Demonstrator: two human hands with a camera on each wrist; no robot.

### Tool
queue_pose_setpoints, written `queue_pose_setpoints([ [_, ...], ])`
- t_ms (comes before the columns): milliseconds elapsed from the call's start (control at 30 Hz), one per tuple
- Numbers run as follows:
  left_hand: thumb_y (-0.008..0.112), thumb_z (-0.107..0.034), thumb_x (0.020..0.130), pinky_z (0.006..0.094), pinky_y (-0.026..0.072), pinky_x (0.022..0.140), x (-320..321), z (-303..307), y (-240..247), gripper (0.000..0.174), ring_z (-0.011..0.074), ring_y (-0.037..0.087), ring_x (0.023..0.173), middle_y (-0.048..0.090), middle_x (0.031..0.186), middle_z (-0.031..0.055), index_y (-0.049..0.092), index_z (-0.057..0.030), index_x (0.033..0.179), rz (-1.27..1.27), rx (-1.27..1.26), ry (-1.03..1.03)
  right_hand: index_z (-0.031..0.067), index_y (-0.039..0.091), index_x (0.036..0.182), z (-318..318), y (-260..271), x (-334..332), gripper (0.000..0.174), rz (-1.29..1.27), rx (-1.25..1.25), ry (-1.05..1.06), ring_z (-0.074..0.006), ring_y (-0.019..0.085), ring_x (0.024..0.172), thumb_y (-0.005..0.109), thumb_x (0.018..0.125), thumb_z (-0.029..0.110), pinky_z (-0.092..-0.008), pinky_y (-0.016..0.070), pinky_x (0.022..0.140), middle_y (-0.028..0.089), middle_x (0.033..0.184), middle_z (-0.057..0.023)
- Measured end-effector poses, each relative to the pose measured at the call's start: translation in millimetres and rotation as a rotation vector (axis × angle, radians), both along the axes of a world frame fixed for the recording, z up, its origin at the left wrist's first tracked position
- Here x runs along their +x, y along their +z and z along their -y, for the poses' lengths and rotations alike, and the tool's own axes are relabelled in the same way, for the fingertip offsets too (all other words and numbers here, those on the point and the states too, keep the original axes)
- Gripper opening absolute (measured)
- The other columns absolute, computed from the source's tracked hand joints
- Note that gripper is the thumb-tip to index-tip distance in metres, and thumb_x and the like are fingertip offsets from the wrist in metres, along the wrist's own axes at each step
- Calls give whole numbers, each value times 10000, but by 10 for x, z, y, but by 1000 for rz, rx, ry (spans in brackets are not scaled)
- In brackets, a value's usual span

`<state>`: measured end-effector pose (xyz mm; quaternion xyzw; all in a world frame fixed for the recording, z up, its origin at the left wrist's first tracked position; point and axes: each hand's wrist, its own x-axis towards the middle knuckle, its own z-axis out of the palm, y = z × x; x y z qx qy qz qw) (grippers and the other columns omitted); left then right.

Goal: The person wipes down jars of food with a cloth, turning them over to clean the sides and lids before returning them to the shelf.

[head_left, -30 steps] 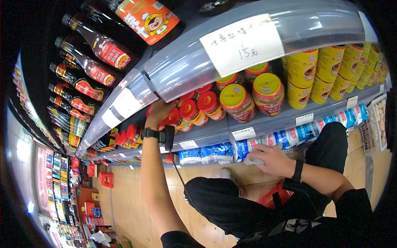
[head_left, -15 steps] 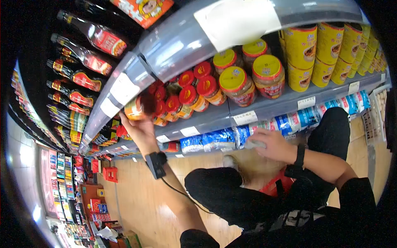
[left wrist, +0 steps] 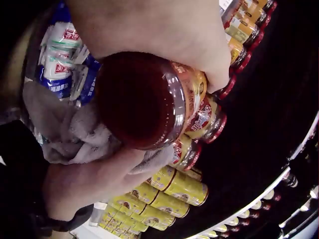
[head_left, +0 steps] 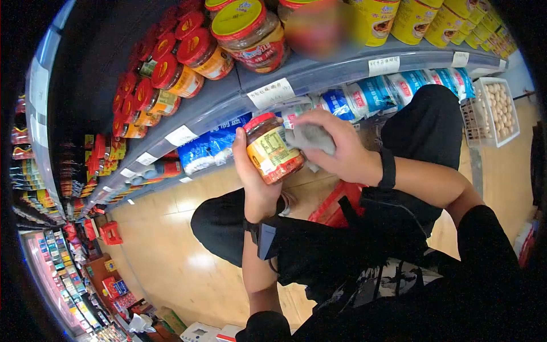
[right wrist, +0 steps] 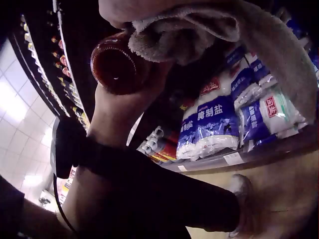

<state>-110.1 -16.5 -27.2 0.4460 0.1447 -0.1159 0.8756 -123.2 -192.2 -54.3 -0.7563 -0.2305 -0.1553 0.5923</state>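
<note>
In the head view my left hand grips a glass jar with a red lid and a yellow and orange label. The jar is tilted, in front of the shelf and over my lap. My right hand holds a bunched grey cloth against the jar's side. From the left wrist, the jar's dark red base faces the camera, with the cloth beside it. Terry folds of the cloth hang from my right hand in the right wrist view, close by the jar.
Similar red-lidded jars stand in rows on the shelf, beside larger yellow-lidded jars and stacked yellow cans. Bags of salt line the level below. A white basket stands at right. A red stool is farther off.
My left hand has taken a jar from the shelf and brought it down in front of me. My right hand with the cloth has come up to it. The head view has shifted.
</note>
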Motion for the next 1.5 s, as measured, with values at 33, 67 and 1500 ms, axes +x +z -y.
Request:
queue_pose_setpoints([
  [33,439,-553,974,359,558,770,-4,-32,-56,590,244,677,850,683,1008,111,611,-17,1151,1,-5,4,94,630,1196,-5,-3,-8,403,80,-10,23,-327,665,951,708,801,91,-374,537,828,651,1062,-148],
  [67,442,-508,992,362,551,816,-2,-76,-140,535,237,664,911,669,1059,116,578,-34,1197,44,4,-6,150,674,1146,-42,-69,-13,393,275,-54,-10,-286,686,866,744,759,128,-372,569,731,655,1045,-106],
  [1500,396,-513,1026,292,480,905,9,6,-681,545,156,556,1067,568,1169,90,510,-17,1221,169,394,109,41,548,1260,-171,-268,-67,327,-937,869,100,-111,595,1038,598,980,202,-276,489,895,625,1162,-43],
])
